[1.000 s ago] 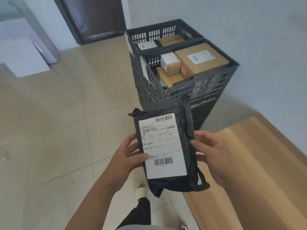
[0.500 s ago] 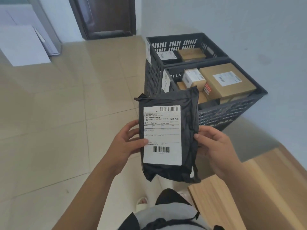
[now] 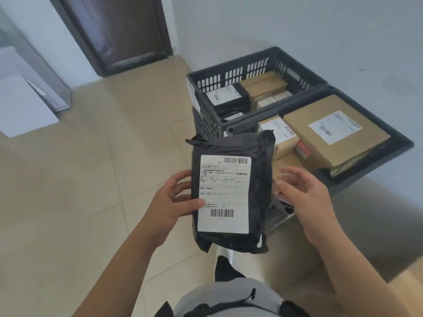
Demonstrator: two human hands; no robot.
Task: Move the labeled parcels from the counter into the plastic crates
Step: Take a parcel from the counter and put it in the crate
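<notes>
I hold a black plastic mailer parcel (image 3: 231,193) with a white barcode label upright in front of me. My left hand (image 3: 174,200) grips its left edge, thumb pressed on the label. My right hand (image 3: 304,195) hovers at the parcel's right edge with fingers spread and relaxed; whether it touches is unclear. Beyond the parcel stand two dark plastic crates. The near crate (image 3: 402,143) holds a large labeled cardboard box (image 3: 332,136) and a smaller box (image 3: 281,136). The far crate (image 3: 229,65) holds a black labeled parcel (image 3: 226,97) and brown boxes (image 3: 263,84).
The crates stand against a pale wall on a beige tiled floor (image 3: 91,179). A dark door (image 3: 128,30) is at the back and a white cabinet (image 3: 23,106) at far left. A corner of the wooden counter (image 3: 412,277) shows at bottom right.
I have stepped closer to the crates and the counter has slid nearly out of view. My right hand has loosened from the parcel's right edge; the left hand still holds it.
</notes>
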